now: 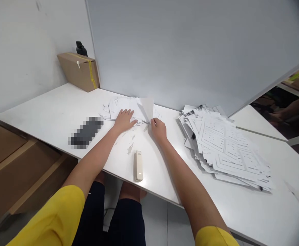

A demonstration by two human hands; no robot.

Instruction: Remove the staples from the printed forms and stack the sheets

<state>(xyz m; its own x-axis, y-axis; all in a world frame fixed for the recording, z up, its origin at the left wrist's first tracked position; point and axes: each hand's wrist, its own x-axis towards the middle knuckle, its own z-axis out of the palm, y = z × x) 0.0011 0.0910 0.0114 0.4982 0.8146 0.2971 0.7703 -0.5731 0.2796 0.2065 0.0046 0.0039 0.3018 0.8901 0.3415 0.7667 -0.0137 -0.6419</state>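
Note:
My left hand (124,121) lies flat with its fingers spread on a pile of paper sheets (118,105) near the back of the table. To its right, my right hand (159,129) pinches the corner of one paper sheet (147,106), which is lifted and bent upward off the pile. A cream stapler (138,165) rests close to the table's front edge, between my forearms, with neither hand touching it. At the right sits a larger, untidy stack of printed papers (223,143).
The white table (49,109) backs onto a grey partition (177,51). A dark, pixelated object (86,133) lies left of my left forearm. In the back left corner stand a cardboard box (77,71) and a black bottle (81,49). More cardboard boxes (18,164) are below the left edge.

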